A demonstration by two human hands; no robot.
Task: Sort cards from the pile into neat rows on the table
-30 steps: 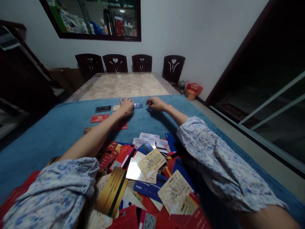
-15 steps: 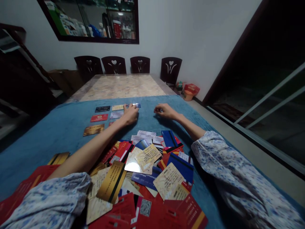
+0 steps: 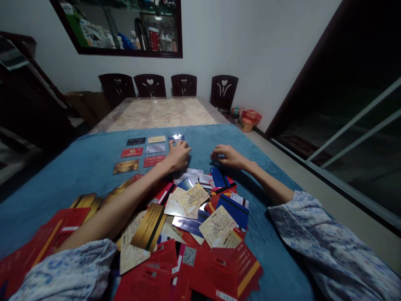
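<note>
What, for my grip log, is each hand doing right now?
Left hand: bent at the near edge of the blue card; grip cannot be told.
Right hand: loosely curled, partly open, nothing visible in it.

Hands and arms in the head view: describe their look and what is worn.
The left hand and right hand are bare, with no gloves. The left sleeve and right sleeve are loose, whitish cloth with a blotchy blue floral print; the left one is bunched in folds. No watch shows.
</note>
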